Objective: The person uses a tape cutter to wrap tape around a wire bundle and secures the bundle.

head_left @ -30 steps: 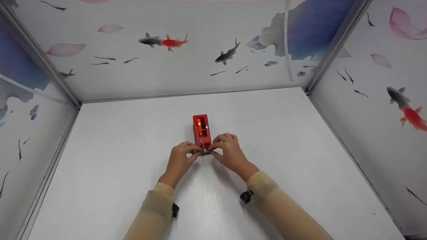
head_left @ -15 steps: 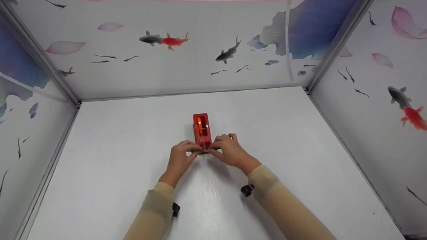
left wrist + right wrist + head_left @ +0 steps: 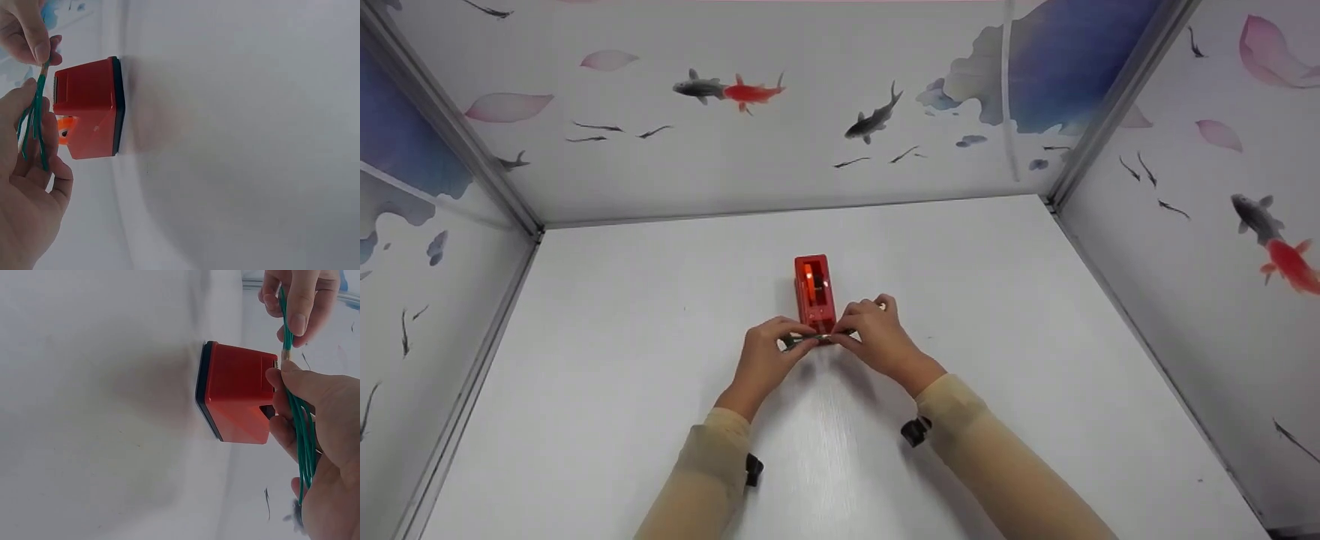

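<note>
A thin bundle of green wires (image 3: pixel 304 433) runs between my two hands, with a short tan band of tape (image 3: pixel 286 355) around its middle. My left hand (image 3: pixel 765 356) pinches it on one side of the band, thumb against fingers. On the other side, my right hand (image 3: pixel 879 337) pinches it close to the band. Loose wire ends (image 3: pixel 37 121) fan out over the left palm, and more strands lie along the right palm. Just beyond the fingertips stands a red tape dispenser (image 3: pixel 814 292) with an orange tape core (image 3: pixel 808 279); the hands overlap its near end in the head view.
The dispenser sits upright on a white table (image 3: pixel 660 375). Printed panels with fish and petals (image 3: pixel 780 150) wall the table at the back and both sides. Black wrist cameras (image 3: pixel 916 431) hang under both sleeves.
My right hand has shifted slightly forward, and its fingertips have moved a little along the bundle. More of the green ends shows by my left hand. The dispenser stays in place.
</note>
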### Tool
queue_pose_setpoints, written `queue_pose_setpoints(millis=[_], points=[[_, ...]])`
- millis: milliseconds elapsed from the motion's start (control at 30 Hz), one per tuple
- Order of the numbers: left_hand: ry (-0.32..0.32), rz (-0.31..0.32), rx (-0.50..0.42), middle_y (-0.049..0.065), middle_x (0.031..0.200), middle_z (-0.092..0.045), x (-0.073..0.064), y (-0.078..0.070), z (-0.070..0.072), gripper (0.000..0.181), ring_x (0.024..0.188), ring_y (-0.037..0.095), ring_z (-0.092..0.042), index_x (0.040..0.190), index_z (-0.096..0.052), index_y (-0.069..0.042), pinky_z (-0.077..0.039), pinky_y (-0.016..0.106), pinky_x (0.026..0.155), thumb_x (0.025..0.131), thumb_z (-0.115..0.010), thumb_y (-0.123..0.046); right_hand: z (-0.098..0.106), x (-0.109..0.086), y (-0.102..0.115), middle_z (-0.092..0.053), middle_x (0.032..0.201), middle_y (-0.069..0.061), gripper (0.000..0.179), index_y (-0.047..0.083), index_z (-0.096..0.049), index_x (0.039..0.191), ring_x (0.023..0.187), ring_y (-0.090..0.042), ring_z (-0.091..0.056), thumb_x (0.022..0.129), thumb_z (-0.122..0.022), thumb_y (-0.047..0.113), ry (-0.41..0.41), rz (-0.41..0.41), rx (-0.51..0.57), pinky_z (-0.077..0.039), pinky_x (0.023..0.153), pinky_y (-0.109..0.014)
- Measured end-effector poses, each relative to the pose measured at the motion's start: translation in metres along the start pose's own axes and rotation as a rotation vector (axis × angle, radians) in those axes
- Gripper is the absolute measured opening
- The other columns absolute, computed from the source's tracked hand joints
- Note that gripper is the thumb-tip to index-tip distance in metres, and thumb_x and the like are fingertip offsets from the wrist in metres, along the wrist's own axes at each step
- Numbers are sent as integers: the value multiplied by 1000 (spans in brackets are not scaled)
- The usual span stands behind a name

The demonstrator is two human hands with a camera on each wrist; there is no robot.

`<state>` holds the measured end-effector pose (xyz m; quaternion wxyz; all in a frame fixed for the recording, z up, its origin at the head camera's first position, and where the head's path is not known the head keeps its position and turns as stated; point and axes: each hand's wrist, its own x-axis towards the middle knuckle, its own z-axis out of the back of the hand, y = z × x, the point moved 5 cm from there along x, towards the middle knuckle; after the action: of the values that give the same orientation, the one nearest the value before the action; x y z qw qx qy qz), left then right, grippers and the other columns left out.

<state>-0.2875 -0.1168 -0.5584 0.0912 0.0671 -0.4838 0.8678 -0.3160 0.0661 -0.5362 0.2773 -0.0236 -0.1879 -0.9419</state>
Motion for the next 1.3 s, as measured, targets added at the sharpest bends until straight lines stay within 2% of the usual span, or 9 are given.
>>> queue_pose_setpoints(millis=[167,433,700,833,967,1167,1300], points=[[27,41,52,-9,101,-75,0,1,-3,17,93,12,-65,105,-81,-26,-56,34,87,89,-83,-26,1,-3,5,-73,94,9,12,25,-83,100,96,-14,-61,94,-78,34,-53,-6,-37,-30,109,-55],[18,37,140,-7,100,-74,-2,-2,-3,14,89,13,-63,103,-82,-24,-55,33,82,89,-83,-21,1,-8,10,-74,88,11,7,27,-85,94,92,-12,-62,90,-82,32,-181,-3,-80,-27,109,-59],[-49,-43,188,-7,94,-76,-1,-4,-1,15,84,11,-67,99,-85,-21,-57,31,77,85,-86,-14,0,-10,11,-75,85,12,12,30,-85,97,88,-12,-66,86,-85,34,-228,-50,-129,-30,109,-59],[-78,-72,197,-7,92,-76,-1,-6,0,15,85,12,-67,97,-85,-20,-53,35,82,84,-87,-14,-3,-9,8,-77,86,11,14,29,-85,98,81,-9,-68,85,-86,35,-193,-121,-72,-41,104,-51],[-98,-95,203,-6,92,-76,-1,-8,0,14,87,14,-68,95,-85,-20,-50,39,84,83,-87,-13,-5,-10,4,-80,91,8,17,26,-85,102,81,-10,-68,87,-85,33,-125,-191,16,-52,91,-39],[-100,-89,182,-5,92,-75,-2,-8,0,15,87,14,-68,96,-85,-19,-53,38,83,83,-87,-11,-7,-7,-1,-80,102,7,19,23,-83,109,90,-11,-69,92,-80,30,15,-230,159,-57,84,-33],[-112,-98,182,-5,92,-75,-3,-9,0,15,88,15,-68,96,-85,-18,-51,38,83,82,-87,-11,-9,-5,-5,-77,105,6,19,21,-80,113,87,-11,-66,97,-74,29,139,-229,267,-57,80,-32]])
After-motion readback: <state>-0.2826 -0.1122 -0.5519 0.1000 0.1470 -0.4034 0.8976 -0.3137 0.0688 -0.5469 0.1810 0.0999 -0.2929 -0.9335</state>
